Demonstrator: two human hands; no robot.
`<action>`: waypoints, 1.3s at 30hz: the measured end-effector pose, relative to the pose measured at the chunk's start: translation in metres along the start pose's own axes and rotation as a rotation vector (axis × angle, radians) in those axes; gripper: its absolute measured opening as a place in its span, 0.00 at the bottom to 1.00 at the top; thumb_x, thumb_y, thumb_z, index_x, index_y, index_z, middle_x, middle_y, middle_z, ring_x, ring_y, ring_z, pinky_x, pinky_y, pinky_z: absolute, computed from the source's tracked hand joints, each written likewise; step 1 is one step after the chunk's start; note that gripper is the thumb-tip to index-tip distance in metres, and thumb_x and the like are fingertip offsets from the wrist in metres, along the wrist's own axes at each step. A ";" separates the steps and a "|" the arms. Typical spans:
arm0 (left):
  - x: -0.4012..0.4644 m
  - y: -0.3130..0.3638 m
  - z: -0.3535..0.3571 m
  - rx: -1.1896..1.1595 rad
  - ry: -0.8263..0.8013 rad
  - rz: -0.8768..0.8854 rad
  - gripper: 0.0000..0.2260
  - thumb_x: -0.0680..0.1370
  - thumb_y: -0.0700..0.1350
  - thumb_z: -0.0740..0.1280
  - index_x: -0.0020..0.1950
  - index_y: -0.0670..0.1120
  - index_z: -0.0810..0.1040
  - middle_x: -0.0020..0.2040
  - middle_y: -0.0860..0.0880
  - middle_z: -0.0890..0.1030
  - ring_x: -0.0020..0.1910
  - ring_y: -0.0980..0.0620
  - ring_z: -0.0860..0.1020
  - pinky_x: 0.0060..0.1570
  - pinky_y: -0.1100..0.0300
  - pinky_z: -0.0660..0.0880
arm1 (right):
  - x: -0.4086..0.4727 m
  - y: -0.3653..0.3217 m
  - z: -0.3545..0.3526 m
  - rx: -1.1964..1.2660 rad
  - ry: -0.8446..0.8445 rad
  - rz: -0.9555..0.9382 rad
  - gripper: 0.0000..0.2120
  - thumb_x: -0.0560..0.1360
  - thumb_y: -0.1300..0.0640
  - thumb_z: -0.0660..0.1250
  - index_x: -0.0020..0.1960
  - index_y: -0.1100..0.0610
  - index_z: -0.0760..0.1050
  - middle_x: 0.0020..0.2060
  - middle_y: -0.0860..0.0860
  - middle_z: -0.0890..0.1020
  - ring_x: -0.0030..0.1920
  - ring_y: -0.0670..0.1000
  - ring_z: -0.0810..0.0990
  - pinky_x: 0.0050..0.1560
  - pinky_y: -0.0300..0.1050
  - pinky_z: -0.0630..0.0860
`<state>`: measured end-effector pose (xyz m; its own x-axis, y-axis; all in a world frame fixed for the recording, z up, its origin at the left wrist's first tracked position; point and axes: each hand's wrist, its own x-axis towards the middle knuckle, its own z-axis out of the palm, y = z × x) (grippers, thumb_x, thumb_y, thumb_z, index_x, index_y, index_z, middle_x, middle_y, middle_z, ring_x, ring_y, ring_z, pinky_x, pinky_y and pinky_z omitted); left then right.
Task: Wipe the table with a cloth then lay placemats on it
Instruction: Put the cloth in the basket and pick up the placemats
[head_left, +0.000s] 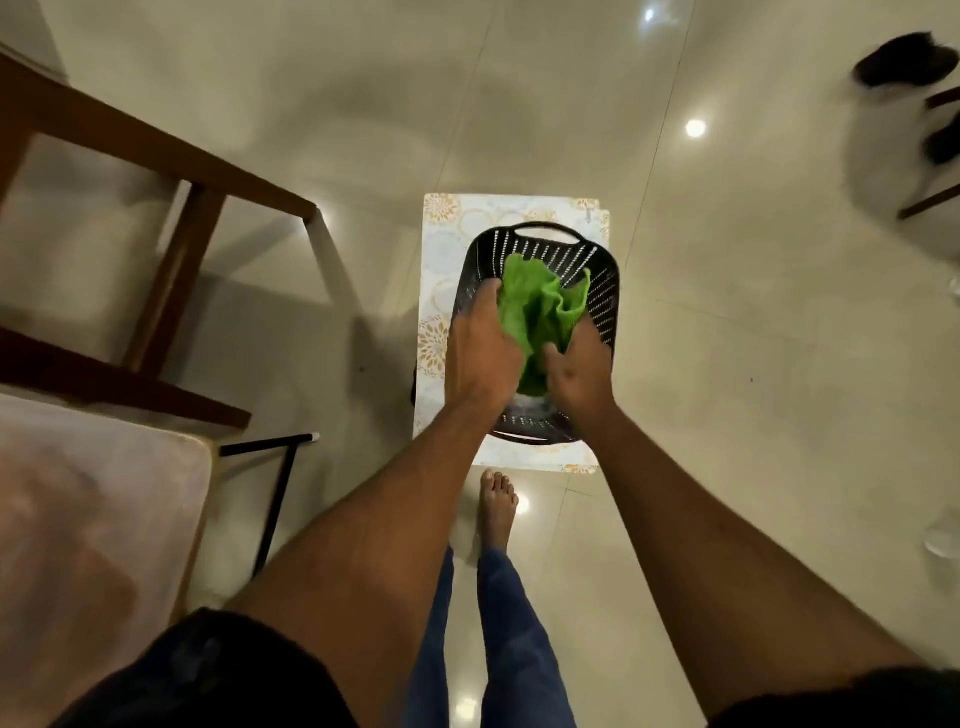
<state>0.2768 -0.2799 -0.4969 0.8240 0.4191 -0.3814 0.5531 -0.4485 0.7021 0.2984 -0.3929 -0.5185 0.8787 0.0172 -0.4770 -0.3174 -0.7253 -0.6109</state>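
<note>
Both hands held the green cloth over the black basket. The left hand gripped its left edge, and the right hand pinched its lower right part. The basket stood on placemats on the floor, near a chair.

Glossy tiled floor carries 1 floral-patterned mat; 1 black slotted basket sits on the mat.

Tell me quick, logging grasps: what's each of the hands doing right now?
Left hand: grips the green cloth.
Right hand: grips the same cloth, over the black basket.
</note>
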 end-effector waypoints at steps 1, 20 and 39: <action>0.004 -0.010 0.007 0.043 0.021 0.036 0.30 0.76 0.27 0.66 0.77 0.43 0.72 0.65 0.42 0.82 0.59 0.43 0.82 0.58 0.46 0.83 | 0.008 0.008 0.006 -0.060 0.001 -0.009 0.24 0.79 0.60 0.63 0.74 0.63 0.70 0.57 0.62 0.83 0.56 0.62 0.82 0.54 0.50 0.74; -0.003 -0.086 0.032 -0.016 0.230 -0.238 0.22 0.82 0.30 0.65 0.77 0.38 0.73 0.65 0.40 0.82 0.58 0.46 0.80 0.67 0.65 0.63 | 0.010 0.110 0.013 -0.132 0.301 -0.072 0.31 0.81 0.59 0.72 0.79 0.60 0.64 0.66 0.60 0.80 0.61 0.63 0.80 0.63 0.57 0.76; -0.002 -0.092 0.046 -0.095 0.186 -0.216 0.10 0.83 0.36 0.63 0.60 0.44 0.81 0.43 0.52 0.78 0.37 0.57 0.73 0.40 0.64 0.74 | 0.030 0.100 0.034 0.076 0.372 0.270 0.16 0.83 0.67 0.62 0.67 0.58 0.80 0.59 0.58 0.85 0.61 0.64 0.80 0.60 0.53 0.73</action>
<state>0.2301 -0.2756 -0.5884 0.6465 0.6385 -0.4176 0.6923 -0.2609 0.6728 0.2812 -0.4416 -0.6159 0.8248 -0.4234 -0.3748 -0.5654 -0.6173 -0.5470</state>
